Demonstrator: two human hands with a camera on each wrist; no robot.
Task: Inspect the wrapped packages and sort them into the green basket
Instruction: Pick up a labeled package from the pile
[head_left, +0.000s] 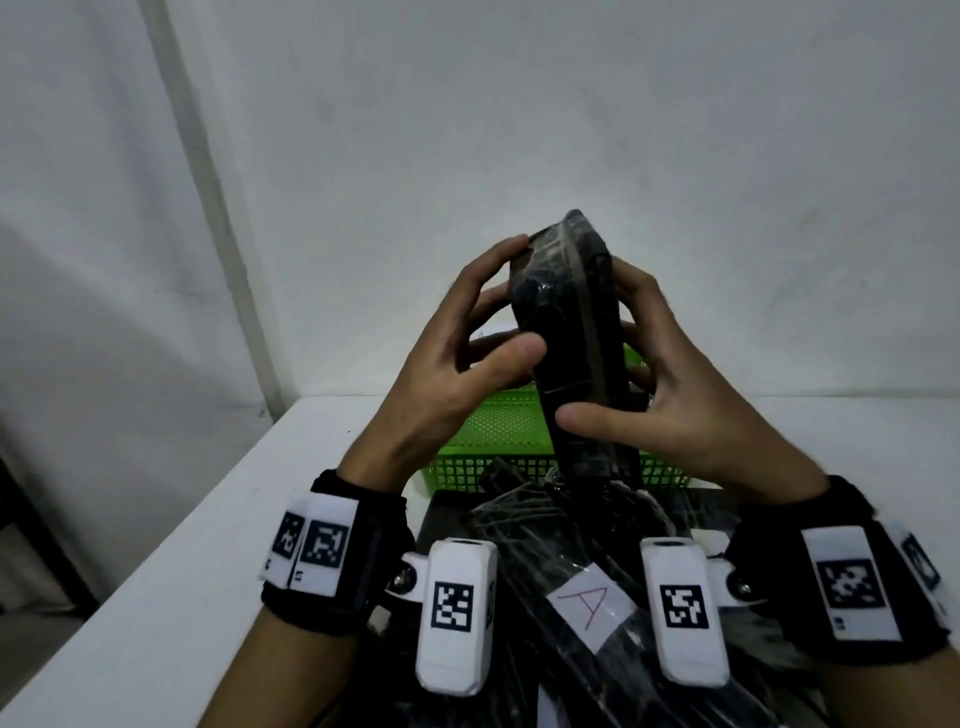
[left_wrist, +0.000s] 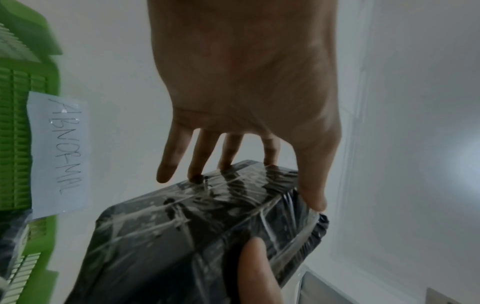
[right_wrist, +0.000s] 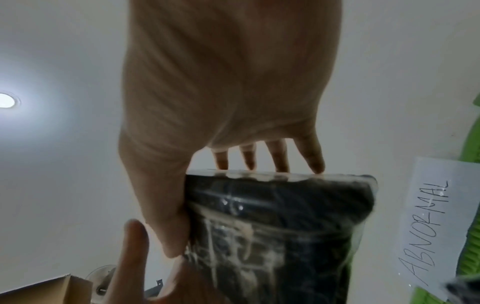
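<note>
I hold a black package wrapped in clear film (head_left: 576, 332) upright above the green basket (head_left: 498, 431). My left hand (head_left: 498, 322) grips its left side, thumb on the near face and fingers spread round the top. My right hand (head_left: 639, 364) grips the right side, thumb across the lower front. In the left wrist view the left hand (left_wrist: 259, 181) pinches the package (left_wrist: 194, 236) at its top edge. Seen from the right wrist, the right hand (right_wrist: 187, 195) clamps the package (right_wrist: 272, 236) between thumb and fingertips. A paper label reading ABNORMAL (left_wrist: 59, 152) is stuck on the basket (left_wrist: 20, 123).
Several more film-wrapped black packages (head_left: 545, 519) lie piled on the white table (head_left: 182, 571) in front of the basket; one bears a paper label with a red A (head_left: 589, 608). The table's left edge runs close by. A cardboard box (right_wrist: 52, 292) shows low in the right wrist view.
</note>
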